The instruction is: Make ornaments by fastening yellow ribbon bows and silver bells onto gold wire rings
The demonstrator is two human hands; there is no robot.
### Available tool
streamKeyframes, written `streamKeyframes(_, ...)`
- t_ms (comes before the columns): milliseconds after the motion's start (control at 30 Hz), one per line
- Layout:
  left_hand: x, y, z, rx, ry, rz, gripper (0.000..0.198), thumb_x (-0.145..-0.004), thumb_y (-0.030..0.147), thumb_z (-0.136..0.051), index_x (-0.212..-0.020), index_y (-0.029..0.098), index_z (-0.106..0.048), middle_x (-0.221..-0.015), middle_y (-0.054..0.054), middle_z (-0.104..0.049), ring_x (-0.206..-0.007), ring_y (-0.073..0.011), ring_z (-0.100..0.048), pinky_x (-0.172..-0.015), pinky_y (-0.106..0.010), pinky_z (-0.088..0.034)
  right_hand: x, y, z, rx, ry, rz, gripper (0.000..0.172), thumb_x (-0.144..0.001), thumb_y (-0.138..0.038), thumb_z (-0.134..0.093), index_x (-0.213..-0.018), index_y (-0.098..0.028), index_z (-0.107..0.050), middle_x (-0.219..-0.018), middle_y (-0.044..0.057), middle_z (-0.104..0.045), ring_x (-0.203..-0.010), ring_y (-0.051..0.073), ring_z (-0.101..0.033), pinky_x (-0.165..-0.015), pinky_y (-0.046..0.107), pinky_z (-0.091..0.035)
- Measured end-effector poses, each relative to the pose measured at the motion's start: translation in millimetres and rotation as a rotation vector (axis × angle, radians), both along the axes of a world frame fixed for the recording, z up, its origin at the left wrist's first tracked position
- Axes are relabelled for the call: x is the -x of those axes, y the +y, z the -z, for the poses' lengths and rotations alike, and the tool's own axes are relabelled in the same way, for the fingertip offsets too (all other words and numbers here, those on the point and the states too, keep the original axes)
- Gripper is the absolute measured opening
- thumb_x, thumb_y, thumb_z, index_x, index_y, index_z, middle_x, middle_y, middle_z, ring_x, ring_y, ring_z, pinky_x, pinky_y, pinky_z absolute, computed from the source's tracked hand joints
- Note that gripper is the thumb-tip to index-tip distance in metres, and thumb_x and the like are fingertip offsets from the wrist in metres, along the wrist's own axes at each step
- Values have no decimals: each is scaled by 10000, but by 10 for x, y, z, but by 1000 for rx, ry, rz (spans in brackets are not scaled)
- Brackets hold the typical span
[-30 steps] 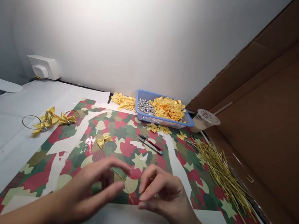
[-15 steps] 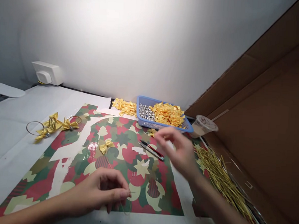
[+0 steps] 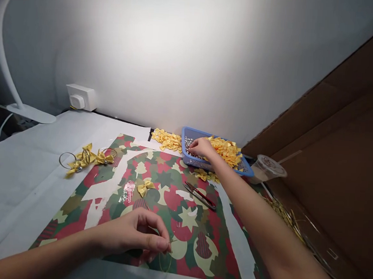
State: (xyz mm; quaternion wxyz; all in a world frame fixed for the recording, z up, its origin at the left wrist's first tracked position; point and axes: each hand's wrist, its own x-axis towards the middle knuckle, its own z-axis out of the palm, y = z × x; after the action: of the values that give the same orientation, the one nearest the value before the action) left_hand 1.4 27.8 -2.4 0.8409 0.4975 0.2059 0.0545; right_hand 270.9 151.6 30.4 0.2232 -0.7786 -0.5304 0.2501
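My left hand [image 3: 145,234] is low in the middle, thumb and fingertips pinched on a thin gold tie [image 3: 165,262]. Part of that strand hangs in a loop below the fingers. Farther off, my right hand [image 3: 201,148] dips into a blue basket [image 3: 200,162], its fingertips bent together among small shiny silver balls [image 3: 189,142]. Whatever those fingertips pinch is too small to make out. One yellow ribbon bow [image 3: 144,188] lies on the patterned paper [image 3: 169,214] beyond my left hand. Red-handled thread snips [image 3: 200,195] rest to its right.
Yellow bows [image 3: 225,150] fill the basket's right side, with another heap [image 3: 166,139] beside it. Bows with wire rings [image 3: 87,158] lie at left. A clear plastic cup [image 3: 267,167], gold ties [image 3: 283,215] and a cardboard wall [image 3: 336,165] stand right. A white lamp [image 3: 30,113] is far left.
My right hand has moved forward and left, from above the snips into the basket. My left hand keeps its pinch on the gold tie. The view has shifted left.
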Motion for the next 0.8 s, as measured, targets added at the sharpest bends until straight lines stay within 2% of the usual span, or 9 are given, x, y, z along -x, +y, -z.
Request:
streamKeyframes(167,-10,-4,11,0,10,-31,294,-694,421,-762,-741,148,-662,-493,54,-556,-366,-33,-425,-352,-144,-306,13,-111,-61,-161,198,53,277,-920,-304,-548,-1157,-163,-570,-1168,84,-591,-971,196,-610,-817,396,-528)
streamKeyframes(233,-28,-4,10,-22,-4,-131,298,-696,427,-758,-733,150,-655,-491,60,-543,-395,-36,-442,-379,-143,-329,71,-289,-106,-252,328,40,234,-896,-301,-587,-1064,-138,-597,-1050,64,-630,-886,173,-630,-767,362,-539)
streamKeyframes(333,-56,-1,3,-98,-16,-319,285,-715,422,-743,-725,152,-652,-491,72,-512,-422,-32,-424,-409,-143,-335,231,-712,-104,-314,585,-54,275,-692,-363,-781,-813,-179,-615,-781,1,-656,-738,135,-650,-715,266,-535)
streamKeyframes(433,-74,-5,-9,-142,6,-410,274,-718,409,-737,-709,148,-655,-516,65,-503,-451,-38,-412,-424,-155,-328,410,-1188,34,-253,823,-135,366,-538,-439,-844,-681,-184,-625,-638,-18,-635,-617,114,-626,-598,226,-519)
streamKeyframes(533,-79,-18,-10,-179,40,-421,245,-720,381,-732,-713,144,-669,-566,48,-531,-495,-47,-435,-456,-162,-344,534,-1534,252,-189,1009,-139,335,-543,-421,-847,-668,-184,-646,-614,-23,-633,-510,73,-575,-487,180,-472)
streamKeyframes(667,-82,-53,-1,-266,78,-418,203,-762,355,-695,-740,153,-689,-589,39,-545,-517,-53,-444,-477,-164,-358,599,-1716,463,-134,1190,-159,379,-492,-426,-871,-631,-178,-621,-563,-36,-622,-415,52,-541,-405,150,-438)
streamKeyframes(800,-95,-106,-22,-363,118,-407,178,-793,332,-664,-750,162,-694,-634,26,-586,-549,-66,-487,-501,-166,-397,596,-1754,526,-125,1284,-192,342,-500,-328,-886,-604,-177,-597,-573,-38,-653,-407,57,-572,-393,136,-456)
